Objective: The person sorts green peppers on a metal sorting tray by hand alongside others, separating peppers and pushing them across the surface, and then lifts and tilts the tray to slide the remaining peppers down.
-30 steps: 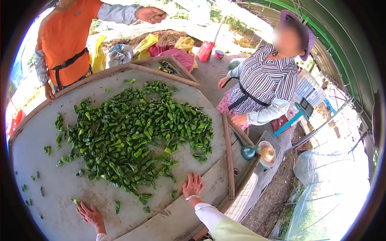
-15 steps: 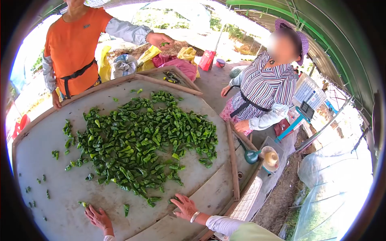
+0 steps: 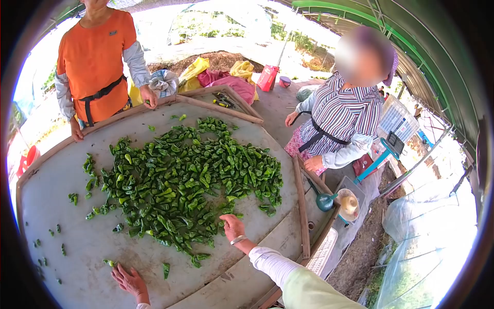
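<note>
A wide pile of green peppers lies on the grey tabletop. My left hand rests on the surface near the front edge, fingers spread and nothing held. Just beyond its fingertips is a loose pepper, and another single pepper lies to its right. My right hand, with a bracelet at the wrist, is at the near right edge of the pile. Its fingers are curled inward beside the peppers; whatever they hold, if anything, is hidden.
Across the table stands a person in orange, one hand over the rim. A person in a striped shirt stands at the right. Wooden strips edge the table. Beyond the right side are a scale and a white basket.
My right hand has moved forward to the pile; the pepper formerly by its fingertips no longer lies there. My left hand stays put. The person in orange has lowered an outstretched arm.
</note>
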A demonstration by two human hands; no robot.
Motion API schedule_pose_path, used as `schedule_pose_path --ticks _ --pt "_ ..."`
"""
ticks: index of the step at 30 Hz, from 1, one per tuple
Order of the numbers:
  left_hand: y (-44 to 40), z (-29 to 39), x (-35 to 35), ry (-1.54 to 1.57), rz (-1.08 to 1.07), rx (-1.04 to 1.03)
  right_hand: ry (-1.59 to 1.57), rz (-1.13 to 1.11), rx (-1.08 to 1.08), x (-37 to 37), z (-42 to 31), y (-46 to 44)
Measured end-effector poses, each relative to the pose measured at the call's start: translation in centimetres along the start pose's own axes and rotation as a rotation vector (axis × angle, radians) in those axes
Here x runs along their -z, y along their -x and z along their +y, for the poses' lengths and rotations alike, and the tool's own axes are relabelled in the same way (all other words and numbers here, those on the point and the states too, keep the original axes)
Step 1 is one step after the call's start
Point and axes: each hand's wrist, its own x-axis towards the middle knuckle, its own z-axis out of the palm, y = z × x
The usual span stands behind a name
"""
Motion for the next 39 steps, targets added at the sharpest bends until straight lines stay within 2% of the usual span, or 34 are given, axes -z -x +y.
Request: schedule_pose_path --ticks 3,6,9,12,14,20,22,26,29,31,33,34,39 --pt "0.2 0.1 0.3 0.026 0.013 -0.009 0.057 -0.057 0.111 -0.7 -0.5 -0.2" --pt "0.2 0.4 0.8 0.024 -0.015 0.004 0.219 -0.123 0.123 -1.4 -3.0 -0.2" --pt "0.2 0.0 0.2 0.034 0.026 -0.034 0.238 -0.265 0.098 -2.9 -5.6 -1.7" --pt "0.0 0.7 0.6 0.032 -0.004 0.022 0.252 -0.368 0.123 -5.1 -8.2 -3.7" --pt "0.0 1.3 1.4 0.064 0.020 -0.017 0.287 -0.368 0.179 -7.1 -9.7 -5.3" --pt "-0.2 0.7 0.9 0.043 0.033 -0.025 0.344 -0.601 -0.005 -13.2 -14.6 -6.6" --pt "-0.2 0.9 0.8 0.074 -0.010 -0.009 0.483 -0.713 0.157 -13.8 -15.2 -5.9" --pt "-0.1 0.8 0.8 0.092 0.000 -0.013 0.333 -0.857 0.513 -10.4 -12.7 -2.9" --pt "-0.3 1.1 0.6 0.112 0.009 -0.023 0.353 -0.655 0.587 -5.9 -8.8 -3.0" --pt "-0.3 0.8 0.5 0.081 0.030 -0.034 0.460 -0.491 0.482 -3.2 -5.0 -3.8" --pt "-0.3 1.0 0.7 0.089 0.014 -0.031 0.372 -0.256 0.411 -1.3 -0.9 -4.5" --pt "-0.2 0.9 0.9 0.100 0.010 -0.030 0.397 -0.220 0.329 -0.4 0.4 -4.5" --pt "-0.3 0.9 0.8 0.080 -0.012 -0.026 0.383 -0.160 0.274 1.3 2.1 -4.8"
